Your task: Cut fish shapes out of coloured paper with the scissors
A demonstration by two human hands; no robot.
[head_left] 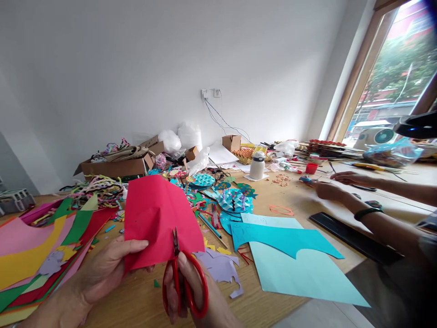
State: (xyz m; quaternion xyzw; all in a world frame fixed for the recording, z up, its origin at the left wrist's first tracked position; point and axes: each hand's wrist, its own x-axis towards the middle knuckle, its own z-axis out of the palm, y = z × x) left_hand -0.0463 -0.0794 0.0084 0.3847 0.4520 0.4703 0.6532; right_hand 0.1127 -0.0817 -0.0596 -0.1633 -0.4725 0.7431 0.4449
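Note:
My left hand [112, 259] pinches the lower left edge of a red sheet of paper [150, 214], thumb on top and fingers behind it. The sheet stands up, tilted, with a crease in its middle. In my right hand [193, 282] are red-handled scissors [175, 248], fingers through the loops. Their blades point up and lie over the sheet's lower right part; whether they are cutting into it I cannot tell. Purple paper scraps [220, 269] lie just right of the scissors. Close by are yellow scraps [223, 250] and a pencil [210, 225].
Coloured paper sheets [23, 246] are stacked at the left. Blue sheets [293, 273] lie at the right, near a black tray [355, 237]. Woven blue paper crafts [235, 200] and a white bottle [257, 166] stand beyond. Another person's hands [329, 189] work at the far right.

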